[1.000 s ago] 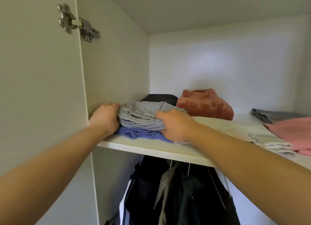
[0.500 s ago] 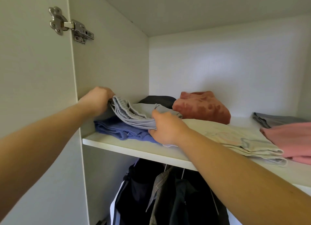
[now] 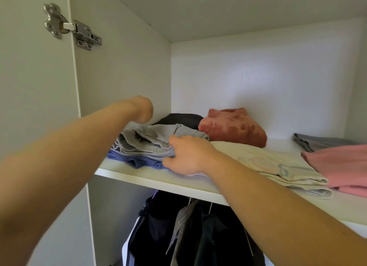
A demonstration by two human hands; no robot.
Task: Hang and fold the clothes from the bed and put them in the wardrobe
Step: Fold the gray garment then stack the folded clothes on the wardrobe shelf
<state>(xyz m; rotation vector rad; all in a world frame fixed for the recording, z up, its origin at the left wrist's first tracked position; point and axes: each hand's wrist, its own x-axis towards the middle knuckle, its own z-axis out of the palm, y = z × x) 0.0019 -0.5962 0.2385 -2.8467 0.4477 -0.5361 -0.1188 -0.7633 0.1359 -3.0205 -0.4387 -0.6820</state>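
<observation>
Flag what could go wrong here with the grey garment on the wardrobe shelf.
The grey garment sits rumpled on the blue garment near the shelf front; withdrawing the right hand, which pinches its edge, might drag the stack forward. The right forearm crosses the cream garment and might snag it.

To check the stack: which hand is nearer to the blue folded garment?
Right. The right hand is at the front right edge of the blue garment, pinching the grey garment above it; the left hand is raised over the stack's back left.
</observation>
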